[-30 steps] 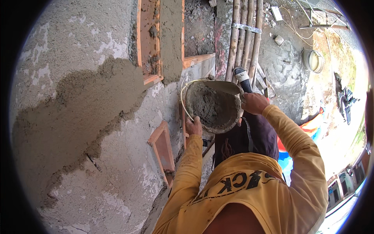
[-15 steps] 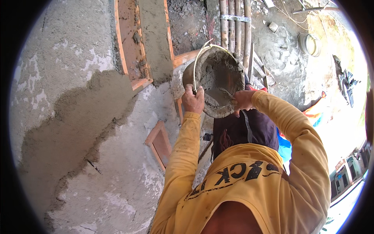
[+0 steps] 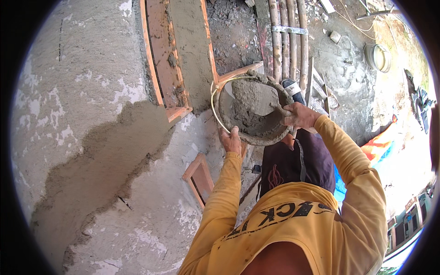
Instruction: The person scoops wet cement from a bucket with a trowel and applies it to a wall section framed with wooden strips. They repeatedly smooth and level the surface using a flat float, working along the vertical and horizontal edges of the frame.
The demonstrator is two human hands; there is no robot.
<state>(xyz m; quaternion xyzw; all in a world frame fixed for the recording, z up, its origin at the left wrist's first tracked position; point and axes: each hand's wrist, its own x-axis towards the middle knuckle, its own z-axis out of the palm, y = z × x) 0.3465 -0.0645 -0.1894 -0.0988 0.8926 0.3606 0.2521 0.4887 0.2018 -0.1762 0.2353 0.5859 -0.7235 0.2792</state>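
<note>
In front of my body is a round bucket [image 3: 268, 138], its rim and inside coated with grey mortar. My left hand [image 3: 232, 140] is closed on its near left rim, beside the pale bucket handle [image 3: 213, 105] that loops down the left side. Across the bucket's far right edge, my right hand [image 3: 300, 116] grips a trowel [image 3: 268, 103]. Its blade lies over the bucket's opening with a heap of wet mortar [image 3: 250, 97] on and beside it. The trowel's handle is mostly hidden by my fingers.
On the left stands a wall [image 3: 137, 224] with a darker band of wet plaster [image 3: 105, 156]. Wooden frames [image 3: 178, 112] are set in it, a smaller one [image 3: 199, 178] lower down. Bamboo poles [image 3: 292, 46] stand behind the bucket. Farther right lie another bucket [image 3: 378, 57] and an orange-blue sheet [image 3: 378, 144].
The trowel has come up from deep in the bucket and now carries mortar near its opening. The bucket is tipped differently, and the view has shifted slightly.
</note>
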